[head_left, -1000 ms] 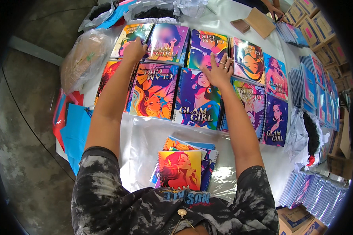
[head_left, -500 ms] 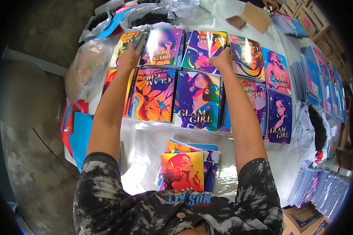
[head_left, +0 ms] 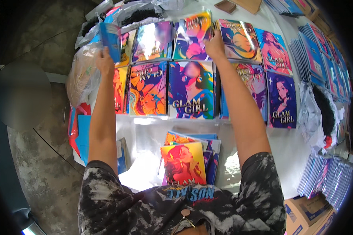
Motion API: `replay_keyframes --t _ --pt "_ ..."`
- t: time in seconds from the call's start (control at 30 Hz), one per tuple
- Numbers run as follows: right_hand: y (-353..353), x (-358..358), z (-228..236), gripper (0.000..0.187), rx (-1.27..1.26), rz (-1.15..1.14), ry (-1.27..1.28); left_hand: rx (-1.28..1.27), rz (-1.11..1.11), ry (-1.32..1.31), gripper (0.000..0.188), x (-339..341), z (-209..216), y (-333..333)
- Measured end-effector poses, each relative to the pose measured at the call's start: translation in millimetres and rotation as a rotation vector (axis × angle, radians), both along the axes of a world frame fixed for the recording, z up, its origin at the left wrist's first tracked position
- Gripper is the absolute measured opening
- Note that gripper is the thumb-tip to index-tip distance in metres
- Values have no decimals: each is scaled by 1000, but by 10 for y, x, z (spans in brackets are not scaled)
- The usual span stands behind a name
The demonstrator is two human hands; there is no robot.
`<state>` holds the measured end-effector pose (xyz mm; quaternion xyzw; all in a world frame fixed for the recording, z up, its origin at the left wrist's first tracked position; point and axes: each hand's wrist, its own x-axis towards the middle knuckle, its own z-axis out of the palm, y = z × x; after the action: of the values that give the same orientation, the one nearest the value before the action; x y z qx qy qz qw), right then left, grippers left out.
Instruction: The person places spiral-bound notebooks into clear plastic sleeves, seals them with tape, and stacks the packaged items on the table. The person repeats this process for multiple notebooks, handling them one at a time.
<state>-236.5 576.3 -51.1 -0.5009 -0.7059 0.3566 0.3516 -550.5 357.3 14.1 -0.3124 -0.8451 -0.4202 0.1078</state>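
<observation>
My left hand (head_left: 104, 62) is closed on a blue notebook (head_left: 112, 40), raised and tilted at the far left of the rows and slightly blurred. Closed at the right edge of a colourful spiral notebook (head_left: 189, 44) in the far row is my right hand (head_left: 215, 47); the top of that notebook looks lifted. Two rows of illustrated spiral notebooks lie side by side in stacks, among them a purple portrait one (head_left: 191, 88) in the near row. Close to my body sits a loose pile topped by a red and yellow notebook (head_left: 183, 162).
Many stacked notebooks (head_left: 313, 58) line the right side, with more bundles (head_left: 325, 180) at lower right above cardboard boxes (head_left: 308, 213). Torn white wrapping (head_left: 312, 113) lies at the right. A clear plastic bag (head_left: 82, 76) and blue sheets (head_left: 83, 133) rest along the left edge.
My left hand has moved left and now holds up a blue notebook. My right hand has shifted slightly left along the far row, where a notebook's top now rises. The view has shifted.
</observation>
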Motion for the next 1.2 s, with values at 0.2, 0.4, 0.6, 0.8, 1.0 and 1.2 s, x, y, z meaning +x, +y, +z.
replay_keyframes --t 0.2,0.4,0.6,0.8,1.0,1.2 --pt "-941 1036 1444 51 21 355 656 1000 -332 -414 31 1754 827 -989" --pt "-1969 1980 1727 51 -288 366 1037 1047 -559 -273 35 2246 1223 -1994" --pt "-3171 2386 764 33 -703 358 477 785 -869 -611 38 2571 573 -2601" --pt "-3295 2593 395 30 -575 278 -144 -789 -1045 106 76 3099 -104 -2633" --pt "-1842 2188 285 30 -67 174 53 -258 -691 217 47 2259 281 -1250" --pt "218 1408 335 58 132 -150 -395 -521 -94 -55 86 631 -157 526"
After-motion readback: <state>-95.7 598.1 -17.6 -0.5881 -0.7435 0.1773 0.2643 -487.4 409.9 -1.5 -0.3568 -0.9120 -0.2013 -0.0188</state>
